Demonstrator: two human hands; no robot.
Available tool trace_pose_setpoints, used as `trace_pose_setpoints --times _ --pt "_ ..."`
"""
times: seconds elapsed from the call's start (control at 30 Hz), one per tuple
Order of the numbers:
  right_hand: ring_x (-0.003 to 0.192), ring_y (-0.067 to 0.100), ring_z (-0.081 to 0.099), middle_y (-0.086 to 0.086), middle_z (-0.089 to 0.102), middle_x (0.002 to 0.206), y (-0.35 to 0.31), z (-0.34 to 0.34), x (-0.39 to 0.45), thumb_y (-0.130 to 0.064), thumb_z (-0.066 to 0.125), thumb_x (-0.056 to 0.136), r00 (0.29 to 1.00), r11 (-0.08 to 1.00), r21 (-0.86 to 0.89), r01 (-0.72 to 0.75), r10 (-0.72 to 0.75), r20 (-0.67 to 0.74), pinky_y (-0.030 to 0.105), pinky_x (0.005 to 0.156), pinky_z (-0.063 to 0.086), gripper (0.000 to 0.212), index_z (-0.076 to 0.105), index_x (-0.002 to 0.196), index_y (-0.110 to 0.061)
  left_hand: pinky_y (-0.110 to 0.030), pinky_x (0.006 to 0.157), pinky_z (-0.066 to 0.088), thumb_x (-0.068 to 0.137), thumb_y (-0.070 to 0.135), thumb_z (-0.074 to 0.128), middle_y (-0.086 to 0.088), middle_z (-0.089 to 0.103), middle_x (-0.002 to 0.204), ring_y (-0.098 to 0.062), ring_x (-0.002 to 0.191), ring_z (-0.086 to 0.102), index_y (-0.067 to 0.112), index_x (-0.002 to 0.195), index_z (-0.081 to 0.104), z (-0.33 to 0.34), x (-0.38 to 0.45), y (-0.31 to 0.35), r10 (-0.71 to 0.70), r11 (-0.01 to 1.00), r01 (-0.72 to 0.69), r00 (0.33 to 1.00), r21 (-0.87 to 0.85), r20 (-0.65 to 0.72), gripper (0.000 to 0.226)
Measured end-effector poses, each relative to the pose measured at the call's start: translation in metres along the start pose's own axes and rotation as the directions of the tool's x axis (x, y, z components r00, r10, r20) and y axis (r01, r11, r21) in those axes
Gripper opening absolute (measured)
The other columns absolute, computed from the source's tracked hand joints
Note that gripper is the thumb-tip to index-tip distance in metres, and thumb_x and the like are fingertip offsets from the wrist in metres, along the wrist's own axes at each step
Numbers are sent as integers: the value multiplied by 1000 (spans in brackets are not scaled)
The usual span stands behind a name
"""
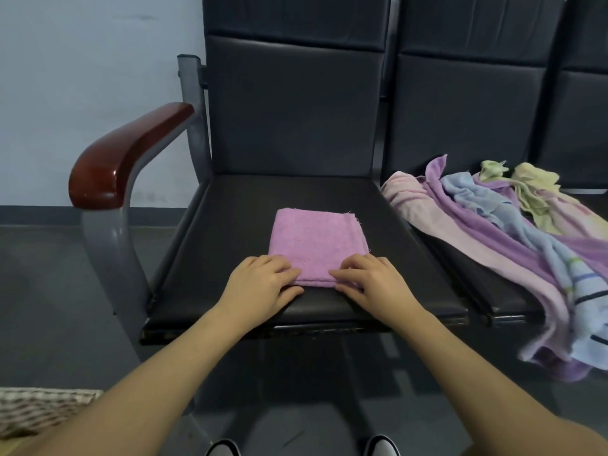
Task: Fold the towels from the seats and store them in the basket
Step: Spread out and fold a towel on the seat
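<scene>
A pink towel (316, 240), folded into a small square, lies on the black seat (230, 232) of the left chair. My left hand (263, 284) holds its near left corner, fingers on top and thumb along the edge. At the near right corner, my right hand (371, 281) holds the towel the same way, fingers curled over the top. A pile of unfolded towels (513, 232) in pink, purple, blue and yellow covers the seat to the right and hangs over its front edge. A corner of the woven basket (36, 409) shows at the bottom left.
The left chair has a reddish wooden armrest (128, 153) on a grey metal frame. Black backrests (296, 106) rise behind both seats. Grey floor lies below, and the toes of my shoes (223, 449) show at the bottom edge.
</scene>
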State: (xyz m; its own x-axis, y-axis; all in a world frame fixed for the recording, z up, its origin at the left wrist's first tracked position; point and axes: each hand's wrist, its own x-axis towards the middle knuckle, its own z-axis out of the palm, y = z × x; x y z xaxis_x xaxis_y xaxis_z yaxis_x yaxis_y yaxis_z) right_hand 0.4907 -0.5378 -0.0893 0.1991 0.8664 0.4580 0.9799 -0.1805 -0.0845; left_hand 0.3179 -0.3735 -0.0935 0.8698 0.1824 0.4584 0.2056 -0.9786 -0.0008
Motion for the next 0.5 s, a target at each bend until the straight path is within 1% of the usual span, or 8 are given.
trace_pose_setpoints --times 0.07,0.1,0.13,0.2,0.27,0.33,0.4,0.5 --pt "73 18 62 -4 64 86 2 1 0 -32 59 82 1000 1000 0 13 -13 -21 29 65 41 22 76 95 -25 -30 70 51 83 47 56 6 72 93 -15 83 68 24 93 76 1 2 -2 -54 997 54 999 -56 6 32" --pt "71 17 61 -5 63 84 2 2 0 -31 59 83 999 1000 -15 25 -26 -40 28 65 40 21 76 94 -26 -31 71 51 81 45 64 5 73 94 -16 85 69 24 93 77 1 3 -4 -78 991 78 997 -105 5 27" --pt "69 17 60 -5 62 82 2 3 -1 -30 56 85 997 999 -30 40 -42 -64 28 65 40 21 76 92 -26 -32 70 51 79 45 67 5 73 94 -16 85 69 24 93 77 1 4 -5 -87 987 86 996 -132 -6 26" --pt "65 16 57 -6 60 78 0 5 -2 -29 49 88 991 996 -53 67 -73 -115 27 66 36 27 76 88 -24 -31 68 52 81 49 56 6 73 94 -14 84 70 25 91 77 2 3 -8 -62 991 59 998 -120 -24 34" --pt "65 13 54 -6 61 77 0 6 -2 -27 48 88 985 998 -25 60 -63 -162 26 65 33 28 76 87 -22 -29 67 53 82 49 47 6 73 94 -13 81 70 23 92 77 1 1 -10 -19 994 14 999 -110 -40 40" --pt "69 8 48 -6 64 78 1 4 0 -27 50 87 978 999 39 34 -25 -207 26 65 33 27 76 87 -21 -29 65 54 83 48 47 4 73 93 -15 76 70 21 94 76 2 2 -12 17 996 -22 998 -81 -67 41" --pt "75 9 45 -6 65 79 1 2 0 -29 51 86 972 997 73 30 -12 -236 26 66 34 27 76 87 -20 -30 61 54 83 48 49 4 72 92 -15 69 69 19 93 76 4 3 -13 34 997 -39 995 -61 -92 41" --pt "75 7 47 -7 65 80 0 0 -1 -33 51 87 976 994 109 18 6 -217 22 67 34 29 76 88 -20 -30 57 51 83 43 51 5 71 88 -15 62 66 18 96 75 7 6 -13 50 997 -58 988 -56 -144 36"
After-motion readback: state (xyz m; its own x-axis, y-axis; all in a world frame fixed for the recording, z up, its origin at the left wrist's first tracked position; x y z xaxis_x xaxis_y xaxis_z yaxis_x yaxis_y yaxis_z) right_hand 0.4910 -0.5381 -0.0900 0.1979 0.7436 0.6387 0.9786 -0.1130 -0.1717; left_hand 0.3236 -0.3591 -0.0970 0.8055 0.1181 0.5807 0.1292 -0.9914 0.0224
